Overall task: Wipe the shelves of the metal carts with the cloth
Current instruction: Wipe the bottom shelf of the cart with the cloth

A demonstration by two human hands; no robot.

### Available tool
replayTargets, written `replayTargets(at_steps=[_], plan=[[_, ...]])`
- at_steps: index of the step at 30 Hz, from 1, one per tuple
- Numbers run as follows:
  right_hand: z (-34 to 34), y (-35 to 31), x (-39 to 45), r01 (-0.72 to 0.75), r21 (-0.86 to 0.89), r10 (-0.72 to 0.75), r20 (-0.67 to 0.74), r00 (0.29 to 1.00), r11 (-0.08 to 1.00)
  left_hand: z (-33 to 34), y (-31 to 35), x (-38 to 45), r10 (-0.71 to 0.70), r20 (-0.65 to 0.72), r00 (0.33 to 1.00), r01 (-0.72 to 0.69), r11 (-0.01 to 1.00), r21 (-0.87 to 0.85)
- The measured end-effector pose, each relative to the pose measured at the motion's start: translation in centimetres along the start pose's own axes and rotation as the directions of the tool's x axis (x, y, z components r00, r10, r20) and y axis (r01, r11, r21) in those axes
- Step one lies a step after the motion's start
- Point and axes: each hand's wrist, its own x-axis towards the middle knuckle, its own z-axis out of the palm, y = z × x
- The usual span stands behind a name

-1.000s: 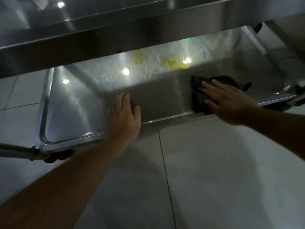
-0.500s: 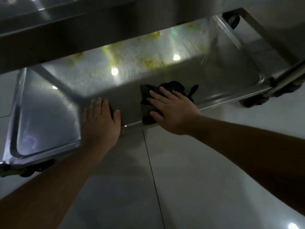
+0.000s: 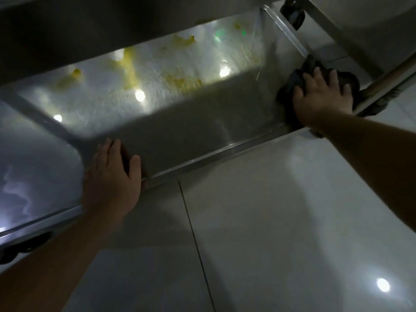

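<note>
Head view, dim light, much lost to glare & shadow. Upper stainless-steel shelf (image 3: 94,25) of the metal cart cuts across the top and hides the back of the lower stainless-steel tray shelf (image 3: 202,136); the tray's left end runs out of frame. Near half of the tray floor sits in shadow, surface detail hard to read there. Lit far half shows yellowish smears (image 3: 130,64), edges blurred, plus bright lamp reflections. Black caster wheel (image 3: 293,12) at top right, partly cut off; another dark wheel (image 3: 20,246) under the tray's front left, mostly hidden.

Dark crumpled cloth (image 3: 290,84) lies in the tray's right end, by the front right corner, largely covered by right hand (image 3: 322,97): fingers spread and roughly straight, pressing down on the cloth, not curled round it. Left hand (image 3: 112,176) rests flat on the tray's front rim, fingers extended & together, thumb out to the side, holding nothing. Both forearms cut off at frame edges. Glossy pale floor tiles (image 3: 270,221) below
</note>
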Motion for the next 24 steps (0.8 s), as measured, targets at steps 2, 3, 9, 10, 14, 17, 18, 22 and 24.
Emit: replayTargets(at_steps=[2,3,9,10,14,17,18,22,24], plan=[[0.1,-2.0,-1.4,0.020,0.072,-0.021,0.016,1.000,0.997,-0.1,-0.2,0.1,-0.018,-0.007,1.000,0.018,1.000,0.002],[0.3,-2.9,-2.6,0.074,0.091,-0.076,0.019,0.997,0.993,-0.1,-0.3,0.2,-0.021,-0.008,1.000,0.021,1.000,0.000],[3.0,-6.3,-11.3,0.586,0.004,-0.585,-0.032,0.810,0.811,-0.5,-0.5,0.4,0.012,-0.001,1.000,-0.012,1.000,-0.022],[2.8,-5.8,-11.0,0.629,-0.015,-0.629,-0.009,0.777,0.778,-0.5,-0.6,0.3,0.020,0.001,1.000,-0.020,1.000,-0.020],[1.1,-1.2,-4.5,0.453,0.001,-0.452,-0.041,0.891,0.892,-0.4,-0.8,0.2,0.047,-0.002,0.999,-0.047,0.999,0.000],[-0.4,1.7,0.8,0.187,-0.008,-0.187,0.013,0.982,0.982,-0.3,-0.8,0.2,0.036,-0.003,0.999,-0.036,0.999,-0.009],[-0.6,1.8,1.9,0.138,0.013,-0.138,0.011,0.990,0.990,-0.3,-0.9,0.2,0.035,-0.006,0.999,-0.035,0.999,-0.009],[-1.0,-1.5,4.1,0.034,0.121,-0.035,0.004,0.999,0.992,0.2,-1.3,0.2,0.041,0.000,0.999,-0.041,0.999,0.014],[-1.2,-4.8,4.6,0.033,0.161,-0.041,0.042,0.998,0.986,0.5,-1.3,0.4,0.022,-0.009,1.000,-0.022,1.000,0.007]])
